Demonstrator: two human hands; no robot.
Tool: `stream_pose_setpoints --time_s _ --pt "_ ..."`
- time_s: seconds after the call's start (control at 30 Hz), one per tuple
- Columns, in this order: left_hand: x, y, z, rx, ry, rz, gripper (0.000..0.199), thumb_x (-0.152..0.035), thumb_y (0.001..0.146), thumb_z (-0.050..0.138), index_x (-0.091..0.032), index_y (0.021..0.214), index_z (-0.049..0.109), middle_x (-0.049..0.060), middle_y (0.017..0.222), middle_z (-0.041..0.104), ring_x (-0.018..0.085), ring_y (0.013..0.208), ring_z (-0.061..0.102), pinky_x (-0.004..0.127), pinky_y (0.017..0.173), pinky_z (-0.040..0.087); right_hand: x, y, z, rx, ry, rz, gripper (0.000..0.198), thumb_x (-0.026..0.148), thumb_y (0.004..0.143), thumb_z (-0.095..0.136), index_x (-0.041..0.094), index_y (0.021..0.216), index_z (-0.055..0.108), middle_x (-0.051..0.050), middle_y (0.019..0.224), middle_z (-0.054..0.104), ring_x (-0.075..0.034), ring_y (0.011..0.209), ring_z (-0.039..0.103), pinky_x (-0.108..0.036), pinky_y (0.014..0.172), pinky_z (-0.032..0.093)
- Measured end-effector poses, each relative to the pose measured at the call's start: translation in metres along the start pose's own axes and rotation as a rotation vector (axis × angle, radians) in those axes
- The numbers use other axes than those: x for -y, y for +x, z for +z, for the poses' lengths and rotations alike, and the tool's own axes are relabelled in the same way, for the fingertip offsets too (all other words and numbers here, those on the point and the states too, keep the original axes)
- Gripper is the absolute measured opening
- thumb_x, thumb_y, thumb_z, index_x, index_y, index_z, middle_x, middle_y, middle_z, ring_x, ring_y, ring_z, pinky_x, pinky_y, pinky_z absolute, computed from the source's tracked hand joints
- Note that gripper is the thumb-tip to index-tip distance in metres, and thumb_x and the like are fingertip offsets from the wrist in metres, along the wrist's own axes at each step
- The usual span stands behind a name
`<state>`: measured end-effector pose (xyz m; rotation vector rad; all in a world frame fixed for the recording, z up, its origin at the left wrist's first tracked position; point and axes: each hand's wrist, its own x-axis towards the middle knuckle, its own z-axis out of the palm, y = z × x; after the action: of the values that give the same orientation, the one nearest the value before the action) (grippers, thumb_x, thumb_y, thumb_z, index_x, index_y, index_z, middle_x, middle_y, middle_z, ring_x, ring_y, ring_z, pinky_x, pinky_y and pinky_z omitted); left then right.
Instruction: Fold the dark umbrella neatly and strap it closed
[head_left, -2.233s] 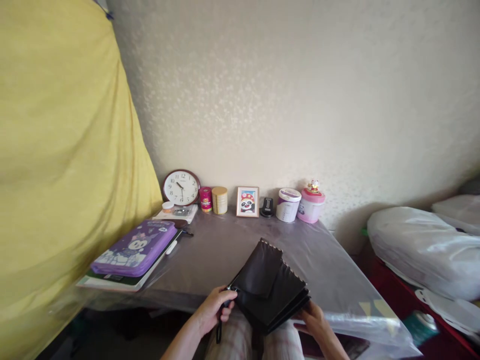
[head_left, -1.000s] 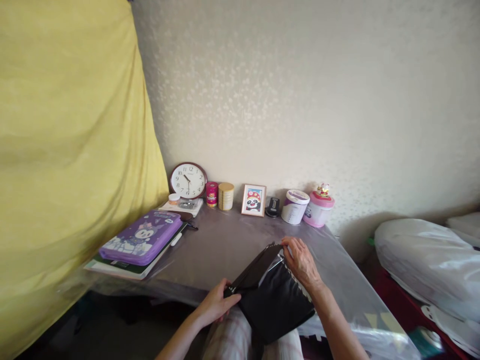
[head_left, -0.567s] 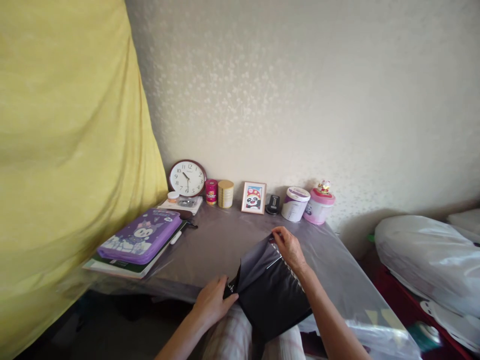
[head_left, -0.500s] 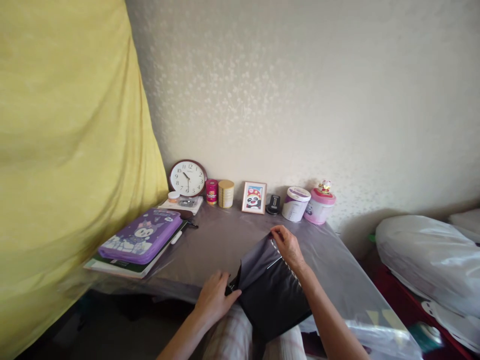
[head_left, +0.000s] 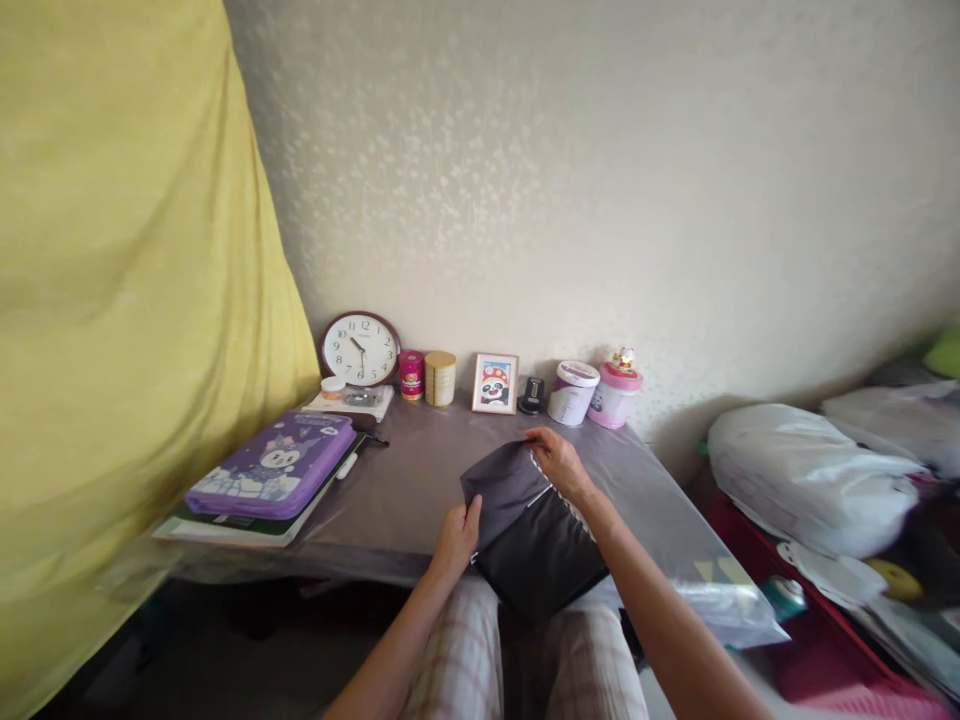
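Observation:
A black fabric pouch [head_left: 536, 560] with a grey inner flap [head_left: 499, 490] and a black-and-white striped edge is held over my lap, at the table's near edge. My left hand [head_left: 456, 535] grips its left side, thumb up on the grey cloth. At the top right corner, my right hand [head_left: 556, 462] pinches the cloth beside the striped edge. A thin light line runs across the pouch where grey meets black. Whatever may be inside the pouch is hidden.
On the covered table [head_left: 420, 470], a purple case [head_left: 277, 465] lies on a book at left. Along the wall stand a clock [head_left: 361, 348], a pink can [head_left: 411, 375], a yellow can [head_left: 440, 380], a panda picture [head_left: 495, 384] and two tubs. White bags [head_left: 810, 475] lie at right.
My left hand has moved up and right, now gripping the pouch's left edge with the thumb on top. The grey flap is spread wider. The view has shifted slightly right.

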<state>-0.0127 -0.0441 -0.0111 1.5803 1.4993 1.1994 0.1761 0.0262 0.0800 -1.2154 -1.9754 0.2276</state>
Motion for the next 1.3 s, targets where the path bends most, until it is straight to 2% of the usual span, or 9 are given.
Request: stream_pose_setpoints --time_s 0.13,0.33,0.5,0.67,0.77,0.87,1.0,1.2,1.3 --pt "-0.001 -0.003 -0.003 0.031 -0.024 0.014 0.047 -0.047 0.086 0.030 -0.015 0.071 0.061 0.008 0.071 0.064 0.020 0.071 0.059 0.027 0.066 0.040 0.004 -0.008 -0.009 -0.020 -0.086 0.037 0.032 0.002 0.071 0.044 0.019 0.091 0.062 -0.004 0.089 0.066 -0.016 0.086 0.061 -0.030 0.081 0.046" --pt "0.002 -0.005 -0.003 0.049 -0.053 0.033 0.047 -0.048 0.086 0.031 -0.014 0.081 0.064 0.010 0.078 0.066 0.022 0.078 0.060 0.027 0.069 0.041 0.010 -0.020 -0.011 -0.043 -0.121 0.108 0.026 0.005 0.074 0.044 0.020 0.078 0.064 -0.002 0.083 0.064 -0.015 0.076 0.061 -0.030 0.078 0.046" --pt "0.000 -0.006 -0.006 0.044 -0.083 0.051 0.045 -0.048 0.085 0.034 -0.014 0.076 0.062 0.010 0.076 0.066 0.022 0.078 0.060 0.028 0.070 0.041 0.012 -0.024 -0.010 -0.050 -0.072 0.115 0.022 0.009 0.075 0.045 0.021 0.080 0.063 -0.001 0.079 0.064 -0.014 0.072 0.061 -0.028 0.075 0.046" --pt "-0.006 -0.004 -0.008 0.035 -0.130 0.067 0.046 -0.052 0.083 0.035 -0.015 0.070 0.059 0.005 0.071 0.063 0.018 0.074 0.058 0.025 0.068 0.041 0.001 -0.012 -0.005 -0.053 0.028 0.120 0.019 0.011 0.074 0.047 0.021 0.083 0.060 0.001 0.074 0.065 -0.014 0.071 0.062 -0.029 0.074 0.047" --pt "-0.006 0.002 -0.007 -0.008 -0.124 0.027 0.049 -0.059 0.079 0.038 -0.016 0.063 0.054 0.003 0.063 0.058 0.017 0.067 0.054 0.025 0.064 0.040 -0.010 0.002 0.004 -0.058 0.112 0.127 0.021 0.011 0.071 0.049 0.021 0.086 0.059 0.000 0.079 0.067 -0.015 0.073 0.064 -0.030 0.074 0.049" --pt "-0.003 0.011 -0.004 -0.055 -0.084 -0.048 0.051 -0.064 0.077 0.038 -0.020 0.052 0.044 -0.001 0.051 0.044 0.014 0.056 0.045 0.025 0.055 0.034 -0.023 0.014 0.019 -0.057 0.206 0.140 0.019 0.013 0.073 0.048 0.020 0.087 0.059 -0.001 0.080 0.068 -0.015 0.073 0.066 -0.030 0.073 0.050" --pt "0.001 0.024 -0.004 -0.080 -0.031 -0.122 0.051 -0.065 0.078 0.033 -0.022 0.051 0.035 -0.003 0.051 0.036 0.013 0.053 0.040 0.025 0.053 0.032 -0.039 0.025 0.038 -0.052 0.315 0.159 0.017 0.020 0.076 0.048 0.020 0.089 0.058 -0.002 0.081 0.069 -0.016 0.076 0.067 -0.031 0.074 0.052" --pt "0.002 0.038 -0.007 -0.074 -0.041 -0.162 0.048 -0.062 0.082 0.028 -0.021 0.057 0.039 0.001 0.058 0.046 0.016 0.062 0.046 0.025 0.060 0.038 -0.051 0.029 0.052 0.063 0.541 0.176 0.024 0.024 0.075 0.053 0.021 0.098 0.054 -0.004 0.095 0.067 -0.017 0.089 0.065 -0.034 0.084 0.050" --pt "0.003 0.039 -0.008 -0.085 -0.022 -0.189 0.048 -0.059 0.083 0.028 -0.020 0.060 0.043 0.003 0.063 0.052 0.017 0.069 0.049 0.026 0.066 0.040 -0.059 0.026 0.051 0.142 0.538 0.205 0.034 0.019 0.073 0.053 0.021 0.107 0.049 -0.006 0.106 0.063 -0.017 0.095 0.063 -0.034 0.084 0.050"
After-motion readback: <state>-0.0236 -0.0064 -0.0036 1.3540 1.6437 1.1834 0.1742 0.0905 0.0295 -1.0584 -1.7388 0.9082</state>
